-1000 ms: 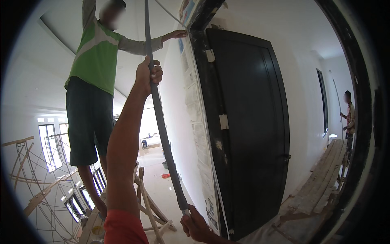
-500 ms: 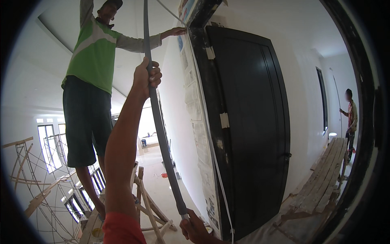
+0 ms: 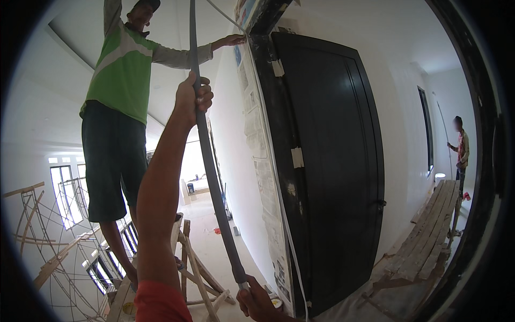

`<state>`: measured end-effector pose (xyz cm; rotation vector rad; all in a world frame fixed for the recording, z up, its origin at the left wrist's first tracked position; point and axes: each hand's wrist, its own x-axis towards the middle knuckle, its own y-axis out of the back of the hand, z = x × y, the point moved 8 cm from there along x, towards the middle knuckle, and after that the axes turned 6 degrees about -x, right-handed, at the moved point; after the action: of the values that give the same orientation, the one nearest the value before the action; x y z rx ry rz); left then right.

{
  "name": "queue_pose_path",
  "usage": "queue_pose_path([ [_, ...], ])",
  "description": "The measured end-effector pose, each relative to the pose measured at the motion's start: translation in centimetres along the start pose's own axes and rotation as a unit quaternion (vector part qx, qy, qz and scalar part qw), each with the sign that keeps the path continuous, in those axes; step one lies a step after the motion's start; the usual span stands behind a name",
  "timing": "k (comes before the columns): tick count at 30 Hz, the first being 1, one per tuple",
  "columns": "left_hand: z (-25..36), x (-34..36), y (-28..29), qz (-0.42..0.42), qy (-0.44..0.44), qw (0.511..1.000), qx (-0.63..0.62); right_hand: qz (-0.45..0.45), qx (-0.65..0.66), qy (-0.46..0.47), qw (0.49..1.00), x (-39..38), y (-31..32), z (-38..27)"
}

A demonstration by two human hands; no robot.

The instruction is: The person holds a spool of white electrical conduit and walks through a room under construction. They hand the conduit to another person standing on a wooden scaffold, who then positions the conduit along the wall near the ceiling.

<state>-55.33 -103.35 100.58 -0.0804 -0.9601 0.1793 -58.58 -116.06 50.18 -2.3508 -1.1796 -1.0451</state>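
A long dark grey pole [image 3: 213, 177] runs from the top edge down to a short pale metallic end near the bottom. My left hand [image 3: 194, 99] is raised high with its fingers wrapped round the upper part of the pole. Low down, my right hand [image 3: 257, 301] grips the metallic end. To the right stands a black door frame [image 3: 292, 201], its wall side masked with newspaper [image 3: 260, 150]. A thin white strip [image 3: 289, 236] hangs along the frame. The pole's upper end lies outside the view.
A co-worker in a green shirt [image 3: 126, 75] stands on a raised plank at left, one hand at the frame's top corner. A black door [image 3: 335, 161] stands beside the frame. A plank bench [image 3: 421, 236], another person [image 3: 460, 147] and wire scaffolding [image 3: 70, 236] are farther off.
Both my hands keep their hold on the pole, and it has barely shifted. The person far right has moved slightly. My view has tilted a little.
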Motion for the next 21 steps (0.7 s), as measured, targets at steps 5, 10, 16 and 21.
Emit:
queue_pose_path([
  [5,0.5,1.5,-0.1,-0.013,-0.003,1.000,0.006,-0.033,0.009,0.038,0.999,0.9,-0.3,-2.2],
  [10,1.4,3.9,-0.6,-0.028,0.007,1.000,0.004,-0.076,0.160,-0.029,0.984,0.2,-1.2,-3.3],
  [16,2.4,7.4,-2.8,-0.105,0.015,0.994,0.010,-0.052,0.239,-0.116,0.963,0.8,-3.1,-1.4],
  [21,2.6,8.9,-3.2,-0.109,0.033,0.993,-0.023,-0.044,0.153,-0.093,0.983,3.1,-3.2,0.2],
])
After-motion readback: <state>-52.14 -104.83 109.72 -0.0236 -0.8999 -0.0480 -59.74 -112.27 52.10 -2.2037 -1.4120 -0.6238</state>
